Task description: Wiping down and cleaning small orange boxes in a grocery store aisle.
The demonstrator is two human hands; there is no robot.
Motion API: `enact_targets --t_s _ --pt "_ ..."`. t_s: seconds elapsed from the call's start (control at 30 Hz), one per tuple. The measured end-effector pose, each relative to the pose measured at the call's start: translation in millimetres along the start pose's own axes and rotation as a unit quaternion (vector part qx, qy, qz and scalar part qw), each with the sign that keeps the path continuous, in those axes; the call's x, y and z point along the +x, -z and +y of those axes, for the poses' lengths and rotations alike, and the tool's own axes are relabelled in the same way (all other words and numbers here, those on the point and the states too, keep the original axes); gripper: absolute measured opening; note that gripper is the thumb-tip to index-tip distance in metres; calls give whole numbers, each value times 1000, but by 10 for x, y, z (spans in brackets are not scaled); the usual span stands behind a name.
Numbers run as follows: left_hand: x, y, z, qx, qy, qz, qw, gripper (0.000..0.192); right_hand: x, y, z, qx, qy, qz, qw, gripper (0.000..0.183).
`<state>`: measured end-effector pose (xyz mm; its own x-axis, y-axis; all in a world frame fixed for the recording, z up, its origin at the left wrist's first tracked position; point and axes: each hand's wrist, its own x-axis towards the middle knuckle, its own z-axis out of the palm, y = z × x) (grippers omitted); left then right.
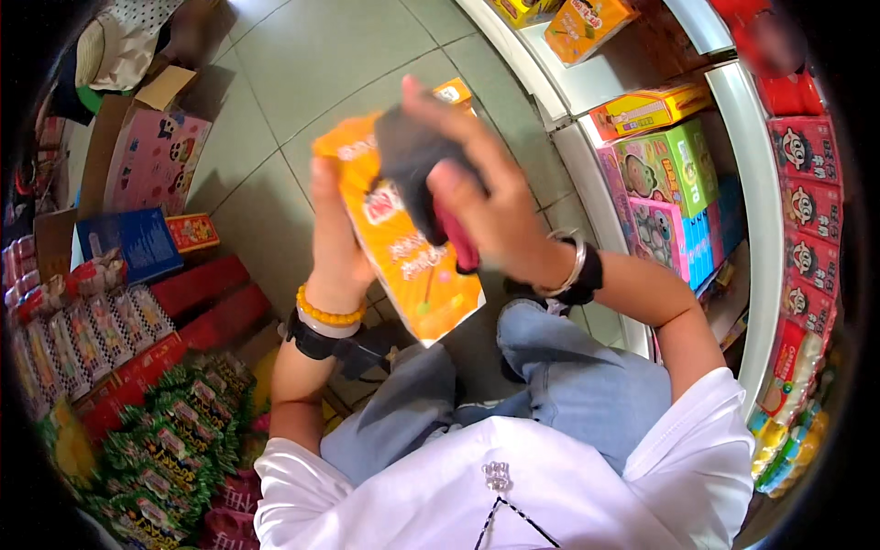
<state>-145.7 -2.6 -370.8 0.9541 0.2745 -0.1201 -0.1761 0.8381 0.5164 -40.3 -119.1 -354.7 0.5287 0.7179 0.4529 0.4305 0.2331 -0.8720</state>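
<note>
An orange printed cardboard box (405, 240) is tilted in front of me above the tiled floor. My left hand (337, 240) grips it along its left side, the thumb side blurred. In my right hand (481, 199) is a bunched dark cloth (426, 165) with a dark red part, lying against the upper face of the box. Motion blurs the right hand and the cloth. The fingers behind the box are hidden.
Metal shelves (584, 158) at the right hold colourful boxes (660, 172). Red packs (804, 199) stand beyond them. Green snack bags (179, 440) and red boxes (206, 302) lie at the left, below a pink box (155, 161). A person (192, 31) is at the upper left.
</note>
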Motion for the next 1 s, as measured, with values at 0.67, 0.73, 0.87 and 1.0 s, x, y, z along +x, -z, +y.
enact_targets --t_s 0.67,0.73,0.87,1.0 --pt "0 -243 233 16 -31 212 977 40 -481 -241 12 86 170 -75 979 34" --pt "-63 -226 102 3 -19 166 986 41 -429 -181 -173 -63 299 -137 942 29" --pt "-175 -196 -36 -4 -12 135 991 41 219 -40 -64 -87 250 -101 959 29" --pt "-200 -120 -9 42 -12 191 981 37 330 37 62 -115 236 -82 962 28"
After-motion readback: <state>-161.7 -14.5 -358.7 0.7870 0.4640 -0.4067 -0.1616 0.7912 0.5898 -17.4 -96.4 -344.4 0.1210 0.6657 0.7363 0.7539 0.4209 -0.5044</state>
